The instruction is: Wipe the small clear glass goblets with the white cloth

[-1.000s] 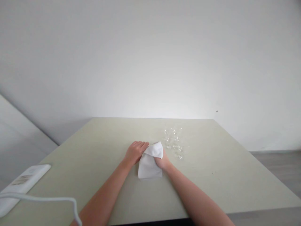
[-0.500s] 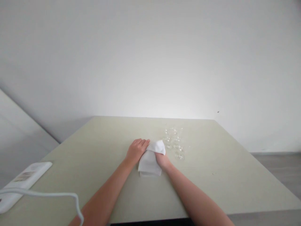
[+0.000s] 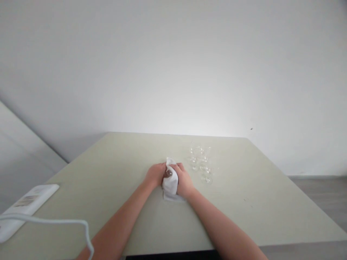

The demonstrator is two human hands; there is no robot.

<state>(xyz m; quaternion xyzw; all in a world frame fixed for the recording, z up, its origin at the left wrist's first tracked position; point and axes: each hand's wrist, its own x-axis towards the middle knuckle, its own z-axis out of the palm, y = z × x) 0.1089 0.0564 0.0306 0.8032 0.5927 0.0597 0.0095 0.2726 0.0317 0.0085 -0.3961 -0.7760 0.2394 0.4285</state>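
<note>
A white cloth [image 3: 170, 186] is bunched between my two hands at the middle of the table. In its fold shows a small clear glass [image 3: 168, 173], mostly hidden by cloth and fingers. On the left side my left hand [image 3: 155, 174] is closed around the glass. From the right, my right hand [image 3: 184, 179] presses the cloth around it, fingers curled. The cloth's lower end hangs toward me. Just right of my right hand stand several clear stemmed glasses [image 3: 204, 159] close together; their outlines are faint.
A white power strip [image 3: 28, 206] lies at the table's left edge, and a white cable [image 3: 59, 221] runs from it past my left forearm. The pale table [image 3: 121, 151] meets a white wall [image 3: 173, 72] at the back. Something black [image 3: 173, 255] shows at the front edge.
My right hand has come out from under the cloth's flap and now wraps the cloth from the right. The cloth is more bunched, and part of the glass shows in its fold.
</note>
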